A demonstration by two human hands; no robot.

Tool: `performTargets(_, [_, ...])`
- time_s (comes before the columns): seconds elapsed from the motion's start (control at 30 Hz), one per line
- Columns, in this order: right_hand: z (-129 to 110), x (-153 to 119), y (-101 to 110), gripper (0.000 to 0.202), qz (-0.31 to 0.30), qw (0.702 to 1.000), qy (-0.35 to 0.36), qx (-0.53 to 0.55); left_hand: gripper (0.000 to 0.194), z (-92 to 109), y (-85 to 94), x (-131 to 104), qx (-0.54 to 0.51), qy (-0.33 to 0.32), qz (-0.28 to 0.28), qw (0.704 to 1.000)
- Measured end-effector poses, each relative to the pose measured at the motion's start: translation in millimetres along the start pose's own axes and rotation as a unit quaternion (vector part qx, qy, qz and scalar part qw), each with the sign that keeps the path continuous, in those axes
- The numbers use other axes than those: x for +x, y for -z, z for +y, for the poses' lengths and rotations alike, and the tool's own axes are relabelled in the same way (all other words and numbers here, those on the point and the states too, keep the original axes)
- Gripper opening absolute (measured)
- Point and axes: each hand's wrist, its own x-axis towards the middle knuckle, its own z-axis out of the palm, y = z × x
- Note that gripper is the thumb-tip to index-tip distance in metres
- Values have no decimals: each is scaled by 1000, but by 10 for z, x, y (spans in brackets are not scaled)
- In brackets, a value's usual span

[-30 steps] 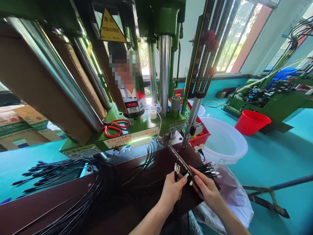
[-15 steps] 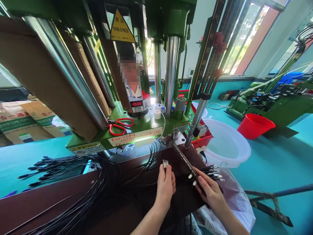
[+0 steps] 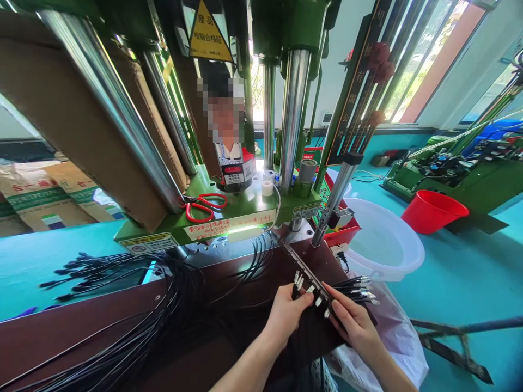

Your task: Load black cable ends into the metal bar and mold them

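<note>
My left hand (image 3: 286,310) is closed around several cable connectors (image 3: 298,280) with silver metal ends, their black cables hanging below. Its thumb and fingertip pinch one connector (image 3: 310,289) at the edge of a long narrow metal strip (image 3: 300,263). Gripping the near end of that strip is my right hand (image 3: 353,316), thumb on top. Two more silver-tipped connectors (image 3: 318,301) stick out of the strip's left side, between my hands. The strip's far end lies by the green press (image 3: 253,204). Whether the pinched connector sits in a slot, I cannot tell.
A bundle of black cables (image 3: 163,310) lies across the brown table (image 3: 53,354) at left. More silver-tipped cables (image 3: 359,291) lie beyond my right hand. Red-handled scissors (image 3: 200,212) rest on the press. A white tub (image 3: 384,234) stands at right; a person sits behind the press.
My left hand has moved right and forward to the strip, bringing its connectors along. A further connector now shows at the strip under its thumb. My right hand keeps its grip.
</note>
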Motion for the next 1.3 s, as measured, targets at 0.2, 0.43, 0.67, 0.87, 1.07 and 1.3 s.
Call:
performTargets(0.2, [36, -18, -34, 50, -21, 994, 62, -88, 22, -131, 38, 22, 41, -88, 26, 995])
performTargets(0.43, [-34, -21, -62, 50, 45, 999, 11, 15, 38, 23, 129, -52, 50, -157, 127, 978])
performTargets(0.67, [-66, -33, -85, 37, 53, 996, -19, 64, 29, -101, 103, 24, 8, -154, 139, 978])
performTargets(0.87, [-118, -54, -78, 35, 24, 997, -43, 62, 22, -61, 88, 28, 16, -76, 97, 992])
performTargets(1.07, [-100, -60, -31, 46, 9, 999, -35, -5, 24, -29, 82, 0, -14, -70, 103, 992])
performTargets(1.3, [68, -25, 64, 48, -76, 992, 33, -95, 23, -105, 89, 27, 0, -111, 115, 987])
